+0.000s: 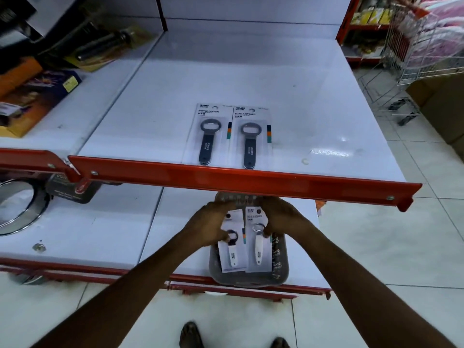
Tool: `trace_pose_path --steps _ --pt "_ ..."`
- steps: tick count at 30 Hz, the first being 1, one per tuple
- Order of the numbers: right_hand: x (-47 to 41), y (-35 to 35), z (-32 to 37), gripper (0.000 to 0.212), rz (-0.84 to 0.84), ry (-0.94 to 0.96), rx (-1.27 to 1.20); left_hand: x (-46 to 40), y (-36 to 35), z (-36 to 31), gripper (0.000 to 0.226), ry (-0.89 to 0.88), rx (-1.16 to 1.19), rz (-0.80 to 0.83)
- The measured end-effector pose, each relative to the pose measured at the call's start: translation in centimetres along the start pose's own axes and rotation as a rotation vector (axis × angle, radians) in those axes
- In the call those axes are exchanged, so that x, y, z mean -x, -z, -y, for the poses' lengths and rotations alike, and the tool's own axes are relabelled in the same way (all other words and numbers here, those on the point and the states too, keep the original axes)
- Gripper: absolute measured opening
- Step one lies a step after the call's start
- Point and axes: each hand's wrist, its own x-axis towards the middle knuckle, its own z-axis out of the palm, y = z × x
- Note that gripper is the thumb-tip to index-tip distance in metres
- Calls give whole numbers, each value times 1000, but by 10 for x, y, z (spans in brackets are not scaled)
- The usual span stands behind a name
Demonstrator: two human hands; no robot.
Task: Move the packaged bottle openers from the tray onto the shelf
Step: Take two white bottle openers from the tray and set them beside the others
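Reaching into tray [280, 271], grey, on lower shelf [296, 267] at 6 o'clock of view, below red rail [251, 179]. Left hand [209, 226]: fingers curled, thumb and fingers pinching left white-handled pack [232, 252] near its opener ring, probably to lift by the card rather than the blister. Right hand [281, 219]: fingers closed on top right edge of right white-handled pack [258, 243], same likely reason. Both packs lying flat side by side in tray, handles toward 6 o'clock, not yet lifted clear as far as visible. Upper shelf [313, 116]: two dark-handled packs [227, 135] at 12 o'clock of tray, touching edge to edge, squared near front rail, seemingly for neat display. Room open at 3 o'clock of that pair for next packs. Tray contents beneath hands: cannot tell.
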Motion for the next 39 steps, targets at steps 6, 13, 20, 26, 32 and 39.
trace_pose_path --steps 6,13,20,26,32,39 --pt "81 24 28 25 -252 28 -177 85 27 -20 27 -11 194 -295" --pt "167 115 79 22 -654 181 -446 148 119 -71 27 -196 485 -678" --pt "181 223 74 34 -893 264 -695 129 192 -113 45 -355 732 -731" --pt "119 275 10 25 -831 22 -840 36 223 -137 49 -391 761 -660" --pt "61 268 -33 21 -656 -219 -787 -49 215 -153 45 -205 624 -543" --pt "62 252 -40 38 -643 -237 -314 -71 205 -148 56 -183 181 -549"
